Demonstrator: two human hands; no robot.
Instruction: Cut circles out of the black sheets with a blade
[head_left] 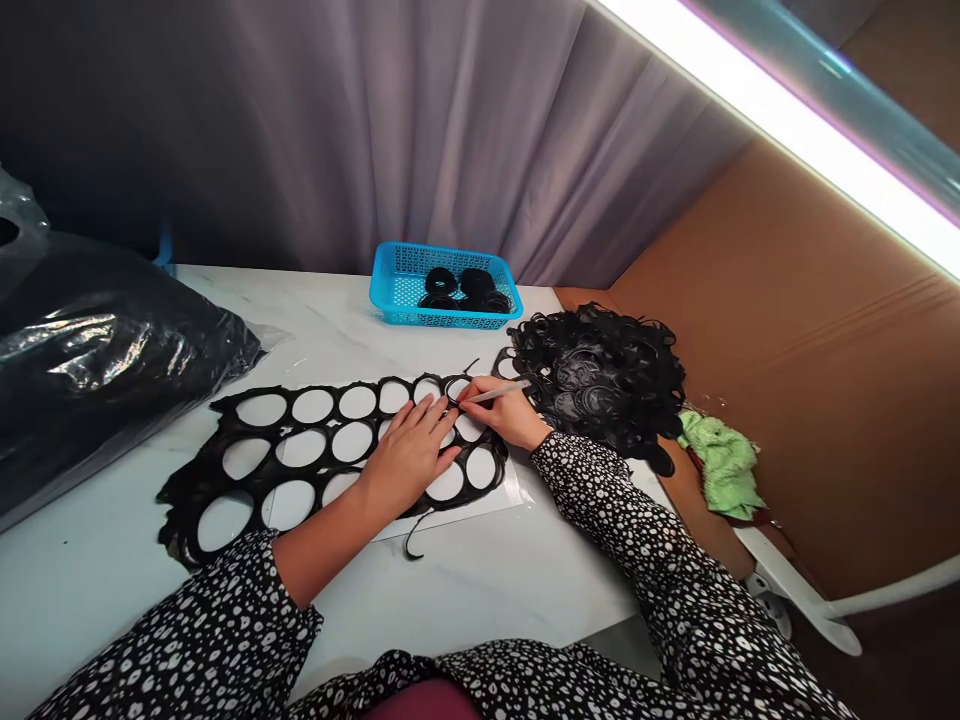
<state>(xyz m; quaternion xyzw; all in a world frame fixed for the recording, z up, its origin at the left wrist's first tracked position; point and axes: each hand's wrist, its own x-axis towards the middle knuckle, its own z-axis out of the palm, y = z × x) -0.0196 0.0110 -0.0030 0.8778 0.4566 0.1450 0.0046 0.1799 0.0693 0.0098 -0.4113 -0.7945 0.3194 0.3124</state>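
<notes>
A black rubbery sheet (180, 490) with rows of large round holes lies flat on the white table (510, 580). My left hand (409, 450) rests on its right half, fingers stretched out and pressing lightly down. Just to the right, my right hand (514, 412) grips a slim, pale pen-like tool (501, 391), its tip near a hole in the top row. Fingers cover that tip, so its exact kind cannot be made out. A thin black strip (411, 548) curls out below the sheet's lower edge. White backing (487, 505) shows under the sheet's right end.
Behind the sheet stands a blue plastic basket (384, 290) holding stacked black rings (476, 283). A heap of black ring-shaped pieces (600, 375) fills the table's right side. A large bag of black material (112, 350) lies left; a green cloth (720, 465) is right. A lamp tube (787, 110) hangs overhead.
</notes>
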